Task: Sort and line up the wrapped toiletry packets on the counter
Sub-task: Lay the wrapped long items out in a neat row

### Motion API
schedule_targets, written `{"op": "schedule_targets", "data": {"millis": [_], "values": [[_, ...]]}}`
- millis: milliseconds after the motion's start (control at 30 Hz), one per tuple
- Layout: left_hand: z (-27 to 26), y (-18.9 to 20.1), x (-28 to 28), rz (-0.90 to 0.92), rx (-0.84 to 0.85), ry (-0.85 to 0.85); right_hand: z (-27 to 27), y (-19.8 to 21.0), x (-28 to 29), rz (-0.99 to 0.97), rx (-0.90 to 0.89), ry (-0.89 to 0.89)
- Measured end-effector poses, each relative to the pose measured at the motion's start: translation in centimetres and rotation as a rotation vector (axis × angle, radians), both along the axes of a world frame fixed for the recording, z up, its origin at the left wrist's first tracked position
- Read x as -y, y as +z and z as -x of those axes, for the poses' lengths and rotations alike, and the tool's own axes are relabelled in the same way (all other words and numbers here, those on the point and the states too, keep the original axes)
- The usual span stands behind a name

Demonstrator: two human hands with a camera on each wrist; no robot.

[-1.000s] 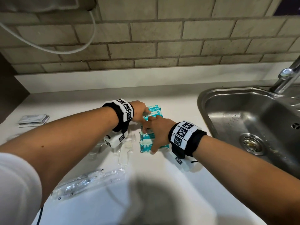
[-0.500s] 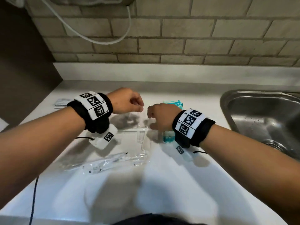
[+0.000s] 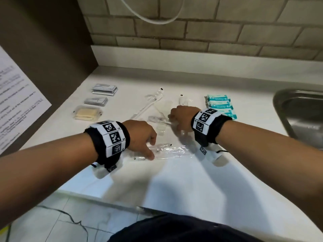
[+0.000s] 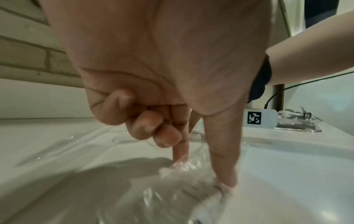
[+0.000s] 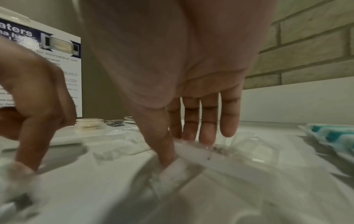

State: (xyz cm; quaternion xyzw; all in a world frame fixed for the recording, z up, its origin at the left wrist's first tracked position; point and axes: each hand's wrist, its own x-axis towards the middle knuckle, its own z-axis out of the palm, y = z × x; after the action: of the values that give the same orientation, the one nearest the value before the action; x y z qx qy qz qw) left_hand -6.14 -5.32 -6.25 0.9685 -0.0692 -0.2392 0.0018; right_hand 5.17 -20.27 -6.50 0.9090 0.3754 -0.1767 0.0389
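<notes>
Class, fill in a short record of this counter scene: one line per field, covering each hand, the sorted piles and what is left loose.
left hand: index finger and thumb pinch the near clear packet
right hand: straight fingers press a clear packet on the counter
teal packets: lined up in a row, right of the right hand, beside the sink
silver sachets: two stacks, far left
cream packets: one stack, nearer than the sachets
unsorted: clear packets scattered mid-counter
</notes>
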Motion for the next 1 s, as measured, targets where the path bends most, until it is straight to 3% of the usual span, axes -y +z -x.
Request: {"op": "schedule_targets", "data": {"millis": [133, 367, 567, 767, 1000], "values": [[0.3, -0.6, -0.2, 0.098, 0.042, -0.001, 0.2, 0.1, -0.1, -0.055, 0.016, -0.079], [-0.6, -0.9, -1.8, 0.408, 0.057, 0.137, 1.5, 2.1, 0.9, -0.209, 0.017, -0.227], [-1.1, -1.8, -2.9, 0.501, 0.031, 0.182, 3.8, 3.0, 0.6, -0.245, -0.162, -0.205], [-1.7, -1.7, -1.7, 0.7, 0.116, 0.134, 4.5, 2.5, 0.0, -0.266, -0.14, -0.206], [-2.6, -1.1, -4.6, 0.598, 0.133, 0.266, 3.3, 2.5, 0.9, -0.383, -0.105, -0.251]]}}
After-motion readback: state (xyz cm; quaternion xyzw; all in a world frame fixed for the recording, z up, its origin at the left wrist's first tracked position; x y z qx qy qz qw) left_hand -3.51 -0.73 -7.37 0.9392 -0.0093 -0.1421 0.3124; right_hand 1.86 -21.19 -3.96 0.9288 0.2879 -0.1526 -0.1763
